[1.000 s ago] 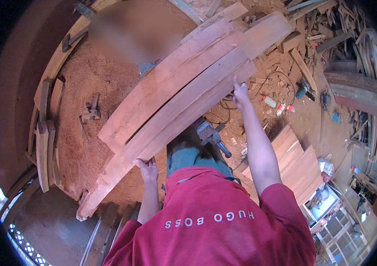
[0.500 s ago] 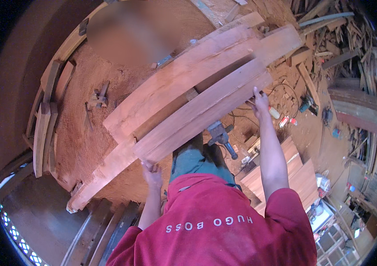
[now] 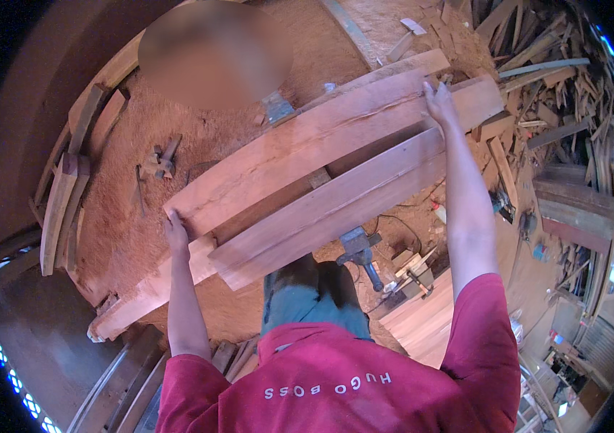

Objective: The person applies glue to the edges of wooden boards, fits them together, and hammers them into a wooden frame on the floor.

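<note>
A broad, curved reddish-brown wooden board [image 3: 299,148] lies diagonally ahead of me. At its near left end, my left hand [image 3: 177,232] has closed fingers on the corner. My right hand [image 3: 440,106] grips the far right end, its fingers at the edge. A second curved board [image 3: 343,198] lies nearer my body, parallel to the first, with a dark gap between the two. Both boards rest across a longer wooden beam [image 3: 155,289], whose ends stick out on either side. Neither hand touches the nearer board.
Below the nearer board is a metal vise [image 3: 359,252] beside my legs. A metal tool [image 3: 162,160] lies on the sawdust at left. Stacked curved timbers [image 3: 65,195] stand along the left side. Offcuts [image 3: 563,94] are heaped at the far right. Pale planks [image 3: 422,317] lie by my right side.
Both hands have left the nearer board and moved forward to the ends of the farther one. The nearer board has shifted slightly, with its right end lower in view.
</note>
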Demonstrator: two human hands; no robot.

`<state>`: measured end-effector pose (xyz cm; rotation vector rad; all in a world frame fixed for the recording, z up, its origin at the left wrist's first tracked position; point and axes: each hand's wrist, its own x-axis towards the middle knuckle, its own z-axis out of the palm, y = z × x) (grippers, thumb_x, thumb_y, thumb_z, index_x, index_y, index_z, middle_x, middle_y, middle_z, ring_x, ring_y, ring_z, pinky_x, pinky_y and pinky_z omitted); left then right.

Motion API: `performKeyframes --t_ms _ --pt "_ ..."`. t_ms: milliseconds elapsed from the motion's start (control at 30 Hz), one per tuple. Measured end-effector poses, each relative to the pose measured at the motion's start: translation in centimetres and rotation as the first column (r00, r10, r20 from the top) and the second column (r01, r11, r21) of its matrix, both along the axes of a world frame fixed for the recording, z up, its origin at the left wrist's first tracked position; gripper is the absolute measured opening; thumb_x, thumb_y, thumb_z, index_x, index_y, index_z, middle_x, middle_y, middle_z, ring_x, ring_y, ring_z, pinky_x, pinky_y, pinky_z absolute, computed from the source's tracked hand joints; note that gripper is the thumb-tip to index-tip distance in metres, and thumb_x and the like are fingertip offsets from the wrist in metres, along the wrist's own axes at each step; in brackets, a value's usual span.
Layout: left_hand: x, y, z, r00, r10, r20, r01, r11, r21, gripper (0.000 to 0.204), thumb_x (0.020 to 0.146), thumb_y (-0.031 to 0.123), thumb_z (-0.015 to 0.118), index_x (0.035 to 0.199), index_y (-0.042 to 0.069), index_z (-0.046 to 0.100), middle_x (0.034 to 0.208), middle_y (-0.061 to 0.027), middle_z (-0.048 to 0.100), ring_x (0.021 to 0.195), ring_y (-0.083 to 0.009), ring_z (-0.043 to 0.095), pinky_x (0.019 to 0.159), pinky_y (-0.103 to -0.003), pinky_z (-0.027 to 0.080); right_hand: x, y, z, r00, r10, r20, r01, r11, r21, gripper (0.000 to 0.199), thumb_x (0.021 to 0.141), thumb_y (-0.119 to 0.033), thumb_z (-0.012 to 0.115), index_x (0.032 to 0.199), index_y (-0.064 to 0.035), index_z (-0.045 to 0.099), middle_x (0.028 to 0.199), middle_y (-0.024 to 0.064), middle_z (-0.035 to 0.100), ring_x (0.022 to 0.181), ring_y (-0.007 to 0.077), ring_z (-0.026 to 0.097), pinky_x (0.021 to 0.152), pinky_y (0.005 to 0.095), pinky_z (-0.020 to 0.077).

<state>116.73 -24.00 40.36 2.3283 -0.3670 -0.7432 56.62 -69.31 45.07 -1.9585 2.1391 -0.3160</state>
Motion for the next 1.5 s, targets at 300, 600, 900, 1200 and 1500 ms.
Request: performKeyframes --t_ms 300,600,900,1200,1500 --pt "-3.1 5.0 0.0 0.969 -0.200 0.145 0.166 0.962 0.218 0.058 0.101 0.045 0.039 0.113 -0.010 0.055 0.115 -0.0292 0.061 0.108 -0.0385 0.057 0.093 -0.046 0.041 -0.1 2.1 2.6 0.989 0.098 0.109 -0.112 0.985 0.129 0.064 0.094 -0.057 0.044 0.104 0.0029 0.066 0.101 0.0289 0.065 0.102 0.0433 0.062 0.087 0.0473 0.0467" --pt "-7.9 0.9 3.0 0.951 0.097 0.295 -0.123 0.990 0.072 0.056 0.099 0.048 0.043 0.110 -0.006 0.056 0.102 -0.0289 0.064 0.096 -0.0436 0.061 0.084 -0.048 0.045 -3.1 0.3 0.3 0.989 0.145 0.012 -0.145 0.982 0.120 0.062 0.098 -0.050 0.044 0.087 0.0077 0.062 0.080 0.0255 0.062 0.076 0.0358 0.059 0.072 0.0443 0.0453" --pt "-7.4 1.4 2.8 0.962 0.158 0.224 -0.185 0.977 0.105 0.052 0.098 0.047 0.044 0.113 -0.001 0.056 0.096 -0.0286 0.066 0.090 -0.0457 0.064 0.077 -0.052 0.048 9.0 4.6 4.1 0.939 0.222 -0.262 -0.252 0.964 -0.086 0.058 0.097 -0.040 0.052 0.134 0.0053 0.047 0.131 0.0273 0.054 0.122 0.0393 0.051 0.105 0.0409 0.0396" --pt "-7.2 2.9 2.6 0.917 0.362 0.165 -0.330 0.924 -0.196 0.052 0.103 0.034 0.041 0.135 -0.006 0.045 0.131 -0.0244 0.052 0.120 -0.0329 0.052 0.102 -0.040 0.039 31.2 11.8 4.5 0.746 0.547 0.380 -0.643 0.740 0.196 0.059 0.095 -0.042 0.057 0.131 0.0041 0.051 0.126 0.0279 0.057 0.118 0.0401 0.055 0.102 0.0443 0.0413" --pt "-5.7 6.7 2.1 0.866 0.434 0.249 -0.356 0.884 -0.304 0.043 0.105 0.028 0.035 0.128 -0.003 0.054 0.116 -0.0163 0.060 0.109 -0.0242 0.057 0.096 -0.036 0.043 35.0 13.5 3.9 0.702 0.712 0.010 -0.684 0.671 0.288 0.058 0.087 -0.041 0.064 0.122 0.0042 0.058 0.109 0.0285 0.065 0.104 0.0413 0.063 0.092 0.0451 0.0473"
